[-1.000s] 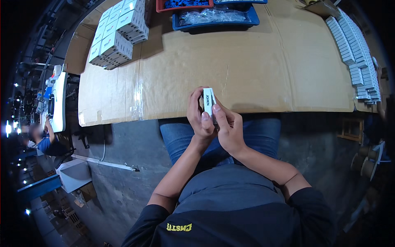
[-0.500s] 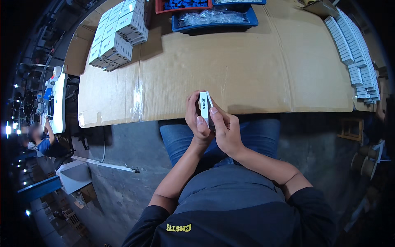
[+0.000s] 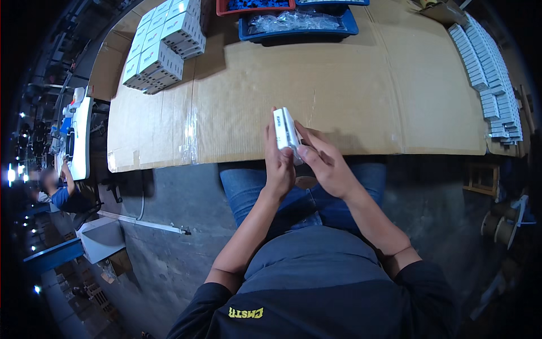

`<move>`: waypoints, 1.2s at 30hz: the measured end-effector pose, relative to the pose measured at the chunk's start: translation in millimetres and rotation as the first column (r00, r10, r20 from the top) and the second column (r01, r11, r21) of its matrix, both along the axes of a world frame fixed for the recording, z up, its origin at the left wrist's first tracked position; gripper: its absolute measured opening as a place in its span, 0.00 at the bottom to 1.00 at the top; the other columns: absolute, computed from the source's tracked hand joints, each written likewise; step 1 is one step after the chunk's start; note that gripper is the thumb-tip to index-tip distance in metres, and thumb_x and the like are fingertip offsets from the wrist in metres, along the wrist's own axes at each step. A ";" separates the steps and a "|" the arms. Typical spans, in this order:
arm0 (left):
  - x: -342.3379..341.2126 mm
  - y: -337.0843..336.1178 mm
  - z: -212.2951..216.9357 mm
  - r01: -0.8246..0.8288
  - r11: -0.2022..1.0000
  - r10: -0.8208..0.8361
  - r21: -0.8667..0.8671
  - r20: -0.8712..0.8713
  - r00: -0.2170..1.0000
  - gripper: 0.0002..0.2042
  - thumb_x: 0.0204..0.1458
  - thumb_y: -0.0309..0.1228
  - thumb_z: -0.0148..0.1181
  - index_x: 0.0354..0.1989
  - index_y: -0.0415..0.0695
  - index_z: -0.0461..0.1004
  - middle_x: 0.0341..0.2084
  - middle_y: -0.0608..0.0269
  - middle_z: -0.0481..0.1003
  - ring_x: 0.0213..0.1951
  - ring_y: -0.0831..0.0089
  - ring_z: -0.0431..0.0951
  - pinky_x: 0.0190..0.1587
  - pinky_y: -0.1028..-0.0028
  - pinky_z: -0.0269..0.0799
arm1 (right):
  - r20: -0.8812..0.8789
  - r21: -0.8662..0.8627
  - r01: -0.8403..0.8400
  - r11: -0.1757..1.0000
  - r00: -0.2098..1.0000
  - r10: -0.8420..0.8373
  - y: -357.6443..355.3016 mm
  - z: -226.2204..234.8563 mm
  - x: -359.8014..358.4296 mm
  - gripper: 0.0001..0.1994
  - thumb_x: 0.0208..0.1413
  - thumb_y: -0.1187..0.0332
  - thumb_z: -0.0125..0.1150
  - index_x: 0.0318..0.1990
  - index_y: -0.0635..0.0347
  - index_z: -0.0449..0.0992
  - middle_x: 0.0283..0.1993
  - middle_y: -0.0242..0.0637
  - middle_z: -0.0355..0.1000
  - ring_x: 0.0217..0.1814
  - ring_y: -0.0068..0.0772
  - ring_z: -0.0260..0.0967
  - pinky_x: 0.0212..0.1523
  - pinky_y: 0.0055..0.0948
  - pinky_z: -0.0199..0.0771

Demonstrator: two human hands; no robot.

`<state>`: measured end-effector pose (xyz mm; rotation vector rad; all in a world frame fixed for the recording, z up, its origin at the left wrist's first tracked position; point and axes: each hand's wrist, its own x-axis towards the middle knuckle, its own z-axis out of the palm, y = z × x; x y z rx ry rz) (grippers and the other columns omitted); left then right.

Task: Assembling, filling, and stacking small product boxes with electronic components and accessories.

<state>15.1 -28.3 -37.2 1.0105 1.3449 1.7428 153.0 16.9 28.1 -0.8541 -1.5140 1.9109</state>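
A small white box (image 3: 280, 129) with dark print stands tilted between my two hands, above the near edge of the cardboard-covered table (image 3: 248, 107). My left hand (image 3: 278, 166) is closed round its left side, with the thumb at the lower end. On the other side my right hand (image 3: 326, 163) grips the lower right part, thumb and fingers against it. A narrow dark gap runs along the box's right side; what lies inside cannot be made out.
White boxes (image 3: 161, 56) are stacked at the far left. A blue tray (image 3: 299, 38) of clear plastic pieces and a red tray (image 3: 223, 12) of blue parts stand at the back. Rows of small white boxes (image 3: 488, 85) line the right edge. A person (image 3: 66, 195) sits far left.
Both hands have moved slightly forward with the box, over the table edge. The box has turned a little, and my right hand has shifted to the right with its fingers more spread.
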 end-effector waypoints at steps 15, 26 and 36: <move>16.1 -4.8 66.6 0.474 0.816 -0.002 -0.332 0.817 0.576 0.37 0.68 0.67 0.37 0.69 0.46 0.64 0.54 0.54 0.76 0.52 0.61 0.81 0.52 0.63 0.82 | 0.165 0.926 -0.091 0.367 0.971 -0.176 42.6 -11.4 15.9 0.38 0.53 0.50 0.73 0.66 0.64 0.71 0.72 0.50 0.65 0.72 0.55 0.65 0.69 0.49 0.68; 19.9 -7.7 67.1 0.446 0.853 -0.053 -0.271 0.804 0.592 0.34 0.69 0.63 0.38 0.69 0.46 0.64 0.55 0.54 0.76 0.53 0.62 0.81 0.52 0.62 0.81 | -0.090 0.916 0.110 0.385 0.993 -0.071 39.8 -23.0 9.2 0.33 0.58 0.53 0.68 0.64 0.72 0.74 0.66 0.61 0.70 0.65 0.61 0.72 0.65 0.48 0.72; 11.3 -5.3 59.3 0.505 0.839 -0.035 -0.203 0.906 0.422 0.36 0.67 0.65 0.38 0.69 0.48 0.67 0.59 0.53 0.75 0.61 0.57 0.76 0.65 0.52 0.71 | -0.177 0.828 0.189 0.529 0.981 -0.074 44.8 -17.0 5.7 0.33 0.67 0.52 0.59 0.66 0.76 0.70 0.67 0.63 0.69 0.66 0.58 0.71 0.67 0.46 0.69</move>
